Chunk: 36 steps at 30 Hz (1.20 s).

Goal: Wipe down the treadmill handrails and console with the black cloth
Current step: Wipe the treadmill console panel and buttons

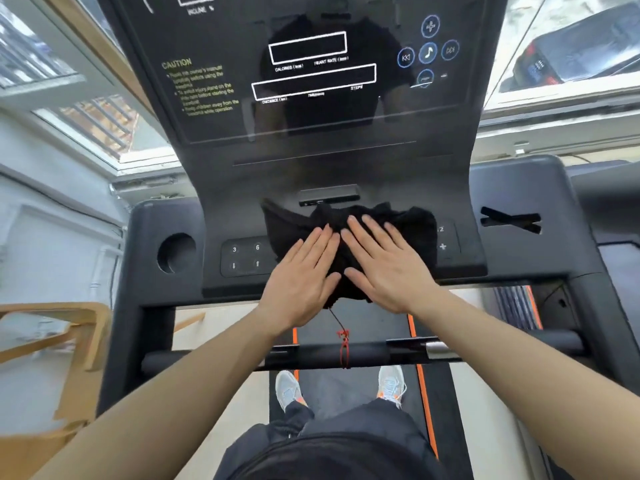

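Black cloth [408, 221] lies bunched at the middle of the console's [332, 164] near edge, one fold hanging over it. My left hand [304, 271] and right hand [384, 268] lie flat on it, fingers straight, pressing down and gripping nothing, forearms reaching over the front handrail [554, 344]. On the screen panel I read CAUTION, INCLINE %, CALORIES, HEART RATE, DISTANCE and STEPS. The keypad [246, 256] left of the cloth shows 3 and 6.

Left grip [301, 275] and right grip [384, 268] laid flat, palms down, side by side, nearly touching
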Tool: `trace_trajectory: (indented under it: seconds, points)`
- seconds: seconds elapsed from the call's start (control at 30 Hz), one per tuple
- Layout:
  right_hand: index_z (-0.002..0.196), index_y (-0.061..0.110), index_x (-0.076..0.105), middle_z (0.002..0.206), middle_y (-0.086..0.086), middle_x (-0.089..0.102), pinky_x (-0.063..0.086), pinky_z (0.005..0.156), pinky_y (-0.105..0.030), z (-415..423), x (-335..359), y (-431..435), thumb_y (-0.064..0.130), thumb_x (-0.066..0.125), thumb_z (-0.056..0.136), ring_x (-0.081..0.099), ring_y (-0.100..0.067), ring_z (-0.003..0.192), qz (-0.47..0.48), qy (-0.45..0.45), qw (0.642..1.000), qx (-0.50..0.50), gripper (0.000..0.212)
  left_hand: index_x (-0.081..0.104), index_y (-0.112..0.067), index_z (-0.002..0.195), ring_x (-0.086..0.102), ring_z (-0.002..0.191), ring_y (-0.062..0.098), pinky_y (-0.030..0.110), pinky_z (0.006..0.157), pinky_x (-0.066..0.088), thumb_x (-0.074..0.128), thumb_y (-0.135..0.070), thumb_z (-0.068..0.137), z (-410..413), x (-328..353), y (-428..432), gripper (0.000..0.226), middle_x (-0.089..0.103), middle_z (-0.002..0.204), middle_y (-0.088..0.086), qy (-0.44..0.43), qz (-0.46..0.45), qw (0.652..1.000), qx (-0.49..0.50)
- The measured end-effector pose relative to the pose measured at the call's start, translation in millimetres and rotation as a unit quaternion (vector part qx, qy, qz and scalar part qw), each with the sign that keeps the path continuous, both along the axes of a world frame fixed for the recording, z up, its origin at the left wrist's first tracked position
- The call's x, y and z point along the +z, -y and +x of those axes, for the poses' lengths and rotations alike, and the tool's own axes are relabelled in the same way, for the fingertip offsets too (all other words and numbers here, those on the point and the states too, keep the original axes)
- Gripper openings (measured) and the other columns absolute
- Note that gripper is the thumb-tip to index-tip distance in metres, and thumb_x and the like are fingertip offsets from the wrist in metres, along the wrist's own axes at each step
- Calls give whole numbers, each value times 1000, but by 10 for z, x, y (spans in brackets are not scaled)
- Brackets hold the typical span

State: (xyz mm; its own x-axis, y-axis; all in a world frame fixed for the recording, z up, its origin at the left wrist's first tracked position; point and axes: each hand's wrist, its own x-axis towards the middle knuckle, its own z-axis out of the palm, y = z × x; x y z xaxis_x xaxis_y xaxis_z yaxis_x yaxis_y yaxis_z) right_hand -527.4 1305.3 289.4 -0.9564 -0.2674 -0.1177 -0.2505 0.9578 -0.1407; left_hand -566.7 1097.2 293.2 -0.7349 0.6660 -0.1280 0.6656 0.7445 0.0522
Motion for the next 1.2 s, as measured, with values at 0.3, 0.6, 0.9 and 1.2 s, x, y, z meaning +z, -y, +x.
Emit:
trace_trajectory:
  seconds: [0.3, 0.6, 0.9, 1.2]
  points:
    - [160, 13, 22, 169, -7, 13, 8, 126, -46, -430, 36, 1127, 51, 26, 104, 7, -27, 156, -24, -3, 996, 89, 68, 17, -6, 158, 15, 154, 25, 43, 123, 20, 22, -44, 105, 53, -4, 974, 65, 20, 165, 14, -2, -8, 991, 135]
    - [160, 20, 26, 168, 1, 18, 13, 123, -44, -445, 55, 852, 48, 25, 102, 17, -20, 154, -36, -21, 997, 64, 64, 22, -9, 157, 16, 153, 31, 52, 120, 23, 17, -43, 104, -12, 49, 543, 64, 23, 164, 13, 10, 12, 981, 194]
    - [162, 24, 16, 170, 4, 8, 7, 125, -42, -212, 98, -382, 54, 20, 100, 10, -18, 156, -7, 17, 1000, -8, 69, 19, -17, 160, 12, 154, 22, 43, 123, 17, 29, -40, 104, -221, 35, -366, 61, 16, 167, 3, 20, 45, 999, 21]
    - [161, 14, 18, 169, -6, 12, 5, 126, -40, -780, 292, 569, 59, 13, 103, 6, -21, 156, 46, -13, 978, 203, 74, 39, -10, 151, 28, 150, 29, 49, 117, 34, 34, -32, 104, -545, 90, 905, 52, 31, 161, 13, -7, 61, 993, 104]
